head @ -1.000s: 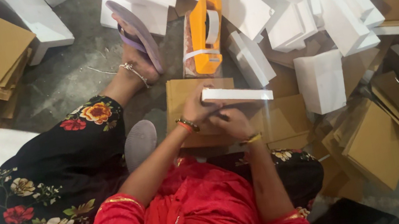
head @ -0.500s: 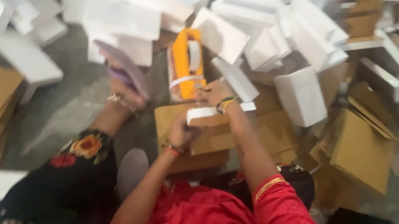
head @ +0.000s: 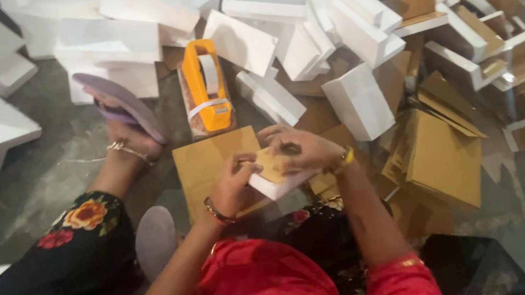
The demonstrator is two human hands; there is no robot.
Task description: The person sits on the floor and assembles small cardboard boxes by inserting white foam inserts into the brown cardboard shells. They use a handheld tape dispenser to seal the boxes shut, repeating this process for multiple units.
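While a second ago the small white box [head: 276,182] lay flat and long between the hands, it now sits tilted, brown inside up, over the brown cardboard sheet [head: 208,168]. Left hand [head: 234,183] grips its edge; right hand [head: 299,152] presses on top. Folding continues near the orange tape dispenser [head: 205,85].

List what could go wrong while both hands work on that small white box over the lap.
1. The small white box is held in the air by the left hand and right hand only at its edges; a slack grip could let it drop.
2. The white box pile leans close by; an elbow might topple it.
3. The orange tape dispenser sits near the foot and could be kicked.
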